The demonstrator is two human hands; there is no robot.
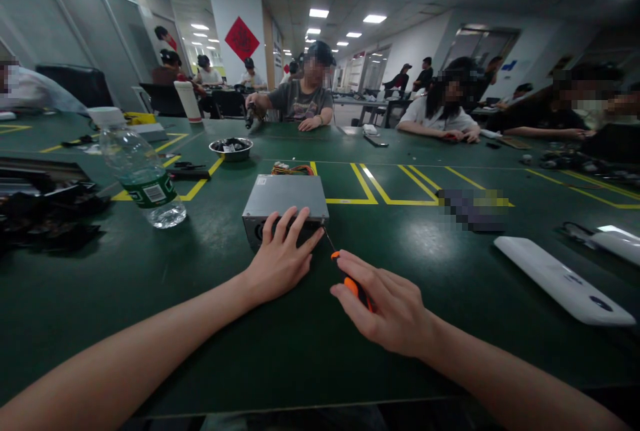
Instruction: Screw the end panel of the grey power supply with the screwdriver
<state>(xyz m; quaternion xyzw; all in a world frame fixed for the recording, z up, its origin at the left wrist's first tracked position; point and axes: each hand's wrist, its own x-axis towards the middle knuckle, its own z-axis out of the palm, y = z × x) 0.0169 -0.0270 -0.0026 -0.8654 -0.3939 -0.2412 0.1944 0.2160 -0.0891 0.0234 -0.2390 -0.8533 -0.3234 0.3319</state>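
Observation:
A grey metal computer power supply [285, 192] rests on the green table, its bundle of coloured cables [295, 169] at the far side. My left hand [283, 257] lies against its near face and top edge, fingers spread. In my right hand [383, 294] is a screwdriver [351, 284] with an orange and black handle. The thin shaft points up and left, its tip at the near right corner of the power supply, close to my left index finger. Whether the tip sits in a screw is too small to tell.
To the left stand a tilted plastic water bottle [145, 177], a metal bowl [231, 149] of small parts and a heap of dark parts [45, 217]. A white device [565, 277] and a blurred phone-like object [470, 209] lie right. Several people sit across the table.

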